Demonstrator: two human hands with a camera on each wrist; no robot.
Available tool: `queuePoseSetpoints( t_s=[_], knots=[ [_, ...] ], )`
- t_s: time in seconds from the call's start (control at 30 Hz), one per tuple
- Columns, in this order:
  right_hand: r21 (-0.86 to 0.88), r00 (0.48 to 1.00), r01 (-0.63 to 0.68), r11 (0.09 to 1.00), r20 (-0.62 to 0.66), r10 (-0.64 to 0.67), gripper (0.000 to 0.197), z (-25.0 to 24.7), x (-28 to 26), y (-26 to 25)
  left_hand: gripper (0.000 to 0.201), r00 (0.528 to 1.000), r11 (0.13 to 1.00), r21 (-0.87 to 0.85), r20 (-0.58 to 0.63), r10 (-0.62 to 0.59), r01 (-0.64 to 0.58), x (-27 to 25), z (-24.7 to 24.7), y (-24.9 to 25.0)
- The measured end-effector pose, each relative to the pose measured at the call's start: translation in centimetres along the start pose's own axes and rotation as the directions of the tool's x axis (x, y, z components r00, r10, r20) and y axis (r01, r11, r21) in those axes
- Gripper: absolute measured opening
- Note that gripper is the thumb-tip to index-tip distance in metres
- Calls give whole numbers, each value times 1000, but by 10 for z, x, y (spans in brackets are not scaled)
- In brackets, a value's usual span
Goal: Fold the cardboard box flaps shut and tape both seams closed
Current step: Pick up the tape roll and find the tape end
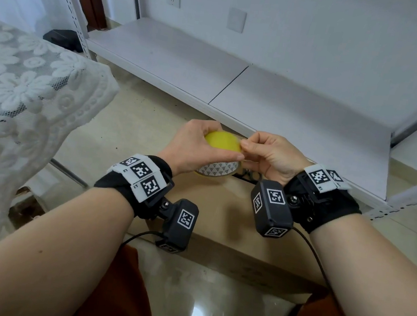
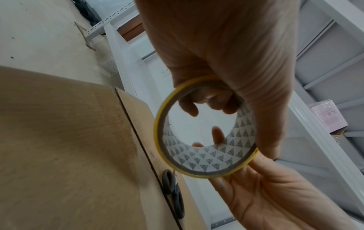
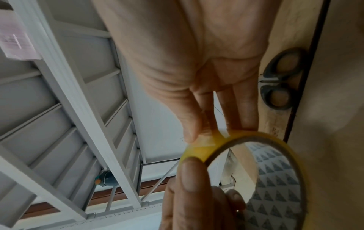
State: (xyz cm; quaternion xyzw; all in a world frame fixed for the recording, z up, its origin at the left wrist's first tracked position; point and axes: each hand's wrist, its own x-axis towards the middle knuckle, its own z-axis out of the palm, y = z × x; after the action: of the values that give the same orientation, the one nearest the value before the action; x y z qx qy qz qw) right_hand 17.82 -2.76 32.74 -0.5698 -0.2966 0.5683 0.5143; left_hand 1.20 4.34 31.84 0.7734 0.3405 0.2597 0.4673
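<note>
got the roll of yellow tape up in both hands, hovering over the far end of the cardboard box. my left hand has the grip wrapped round the roll, thumb lying across the near side of it and fingers curled over the top and into the core; you can see the fingertips poking through the ring from the left wrist view. my right hand is pinching at the outer face of the roll with thumb and forefinger, right where what looks like the loose end of the tape sits, though it's blurry there so i can't swear it's actually lifted. the other fingers of that hand are loosely curled underneath.

the box sits on the floor between my knees, flaps folded down flat, with a dark seam running across the top. black-handled scissors lie on the box lid right along that seam, just below the roll. beyond the box is the low white shelf, and to the left of the box a lace cloth hangs down.
</note>
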Motion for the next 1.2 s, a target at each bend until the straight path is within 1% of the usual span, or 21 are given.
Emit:
queuePoseSetpoints(
  t_s=[0.1,0.13,0.23,0.3,0.43,0.5,0.53,0.57,0.63,0.7,0.77,0.8,0.83,0.9,1.0,1.07,1.1,1.2],
  knots=[
    [173,1000,1,985,-19,3,26,-7,1,0,56,999,998,-65,-39,-8,5,3,-2,-3],
    [207,1000,7,978,-27,-1,26,-9,0,-1,55,999,996,-90,-49,-13,8,4,-3,-3],
    [211,999,25,977,-36,-18,27,-9,-1,-3,62,999,993,-119,-38,-15,11,4,-5,-5],
    [217,999,27,976,-39,-19,28,-8,-2,-3,55,999,991,-131,-29,-19,15,4,-6,-5],
    [325,995,56,944,-96,-25,29,-11,-2,-5,46,998,973,-226,-37,-53,43,5,-10,-4],
    [306,992,82,948,-118,-47,29,-10,-2,-6,52,998,974,-222,-38,-54,44,6,-11,-5],
    [296,991,88,951,-122,-53,29,-9,-2,-6,58,998,982,-188,-41,-44,36,6,-11,-7],
    [297,990,90,950,-129,-54,29,-8,-2,-6,59,998,993,-117,-57,-30,23,7,-10,-10],
    [295,985,104,950,-165,-57,29,-8,-1,-5,53,990,994,105,-137,33,-19,10,-10,-17],
    [263,974,128,956,-217,-71,28,-7,1,-4,54,967,946,311,-199,160,-93,10,-10,-19],
    [251,960,154,956,-268,-84,27,-3,4,-1,47,929,869,450,-191,317,-204,9,-5,-18],
    [258,952,167,952,-293,-88,26,0,6,1,42,915,835,492,-167,368,-246,8,-2,-18],
    [271,946,179,946,-313,-89,26,4,7,2,38,912,818,508,-137,386,-270,7,2,-18],
    [292,940,193,937,-330,-91,24,12,9,4,39,933,827,490,-70,352,-276,5,7,-17],
    [329,944,188,925,-320,-78,21,21,9,4,57,957,848,466,-8,289,-252,4,14,-17],
    [397,945,187,898,-321,-54,22,27,9,6,64,955,829,500,-11,295,-250,4,17,-18],
    [423,945,186,887,-325,-43,23,30,10,7,63,950,816,520,-29,310,-251,5,19,-18],
    [431,936,166,887,-352,-4,25,37,12,11,49,936,802,548,-89,341,-240,7,21,-18]
  ],
)
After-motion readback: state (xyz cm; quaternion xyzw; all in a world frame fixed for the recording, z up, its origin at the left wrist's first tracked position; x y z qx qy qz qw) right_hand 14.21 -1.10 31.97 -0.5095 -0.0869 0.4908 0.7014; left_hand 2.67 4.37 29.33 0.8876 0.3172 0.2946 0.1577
